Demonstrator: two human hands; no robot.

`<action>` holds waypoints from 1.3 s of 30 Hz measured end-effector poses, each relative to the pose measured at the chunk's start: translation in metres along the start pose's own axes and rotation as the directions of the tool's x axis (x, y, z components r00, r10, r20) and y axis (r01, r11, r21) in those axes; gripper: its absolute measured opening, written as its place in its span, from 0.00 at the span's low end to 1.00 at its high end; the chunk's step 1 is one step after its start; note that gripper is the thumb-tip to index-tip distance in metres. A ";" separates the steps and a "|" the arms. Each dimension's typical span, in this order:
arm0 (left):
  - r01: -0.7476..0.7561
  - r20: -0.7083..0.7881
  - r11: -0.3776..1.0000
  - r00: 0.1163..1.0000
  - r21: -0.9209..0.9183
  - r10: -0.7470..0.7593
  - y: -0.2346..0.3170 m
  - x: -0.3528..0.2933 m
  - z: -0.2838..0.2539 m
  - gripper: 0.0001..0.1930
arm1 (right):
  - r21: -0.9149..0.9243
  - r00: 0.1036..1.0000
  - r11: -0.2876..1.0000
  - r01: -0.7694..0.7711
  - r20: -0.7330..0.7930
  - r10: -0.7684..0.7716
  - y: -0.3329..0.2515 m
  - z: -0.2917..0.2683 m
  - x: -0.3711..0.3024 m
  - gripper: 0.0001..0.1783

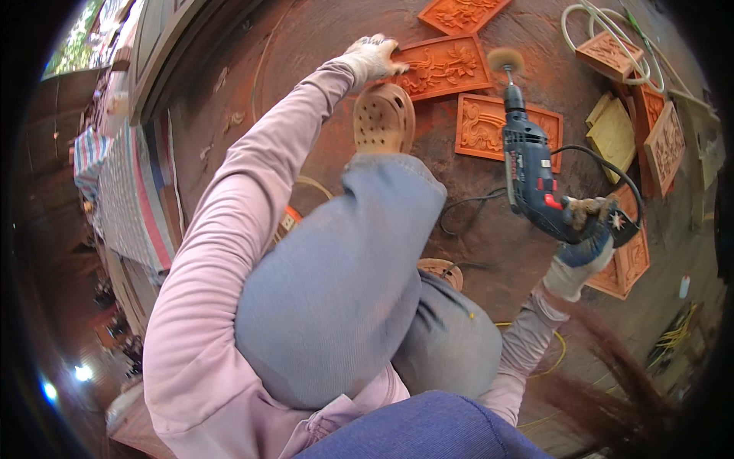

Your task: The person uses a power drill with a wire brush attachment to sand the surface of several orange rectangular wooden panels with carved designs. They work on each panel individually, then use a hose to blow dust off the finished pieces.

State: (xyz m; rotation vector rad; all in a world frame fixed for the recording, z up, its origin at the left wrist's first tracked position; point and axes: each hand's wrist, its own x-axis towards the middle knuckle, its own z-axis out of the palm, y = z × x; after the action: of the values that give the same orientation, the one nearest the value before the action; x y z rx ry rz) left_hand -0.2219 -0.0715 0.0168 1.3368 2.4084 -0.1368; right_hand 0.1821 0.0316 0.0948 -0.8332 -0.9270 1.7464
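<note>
My left hand (373, 58), in a pale work glove, grips the left end of an orange-brown carved wooden panel (447, 67) lying on the floor, just beyond my clog. In my right hand (585, 249), also gloved, is a dark corded power drill (529, 157) with a red trigger. It points away from me. Fitted in its chuck is a round tan brush (506, 59), blurred, just off the right end of that panel. Beneath the drill lies another carved panel (480, 126), partly hidden by it. A third carved panel (459, 11) rests at the top.
More carved panels (664, 149) and plain yellowish boards (614, 134) lean at the right, near a pale hose (569, 27). The drill's black cord (612, 164) loops beside my wrist. A power strip (289, 220) sits left of my knee. Striped cloth (138, 199) covers something farther left.
</note>
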 end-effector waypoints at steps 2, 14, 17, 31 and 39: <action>0.110 0.038 0.970 0.994 -0.219 -0.104 0.065 -0.047 -0.025 0.30 | 0.003 0.999 0.999 -0.054 0.006 0.054 0.003 0.003 -0.007 0.12; 0.718 0.607 -0.451 0.693 -0.530 0.389 0.120 -0.073 0.108 0.26 | 0.113 0.989 0.983 -0.145 0.024 0.143 0.090 0.004 -0.039 0.14; 0.748 0.626 -0.428 0.661 -0.506 0.414 0.127 -0.071 0.107 0.22 | 0.010 0.976 0.981 -0.193 0.107 0.191 0.069 0.007 -0.025 0.15; 0.771 0.669 -0.404 0.632 -0.493 0.392 0.065 -0.096 0.117 0.16 | -0.036 0.891 0.898 -0.438 0.120 0.439 0.096 0.024 -0.031 0.11; 0.692 0.611 -0.556 0.702 -0.460 0.367 0.119 -0.036 0.102 0.13 | -0.215 0.990 0.967 -0.135 -0.001 0.138 0.068 0.027 -0.002 0.15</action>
State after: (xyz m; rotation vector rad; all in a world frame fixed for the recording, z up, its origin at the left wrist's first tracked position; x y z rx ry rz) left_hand -0.0770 -0.0627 -0.0527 -0.4535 0.8700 1.1488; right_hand 0.1314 0.0061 0.0487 -1.0474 -1.1038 1.7924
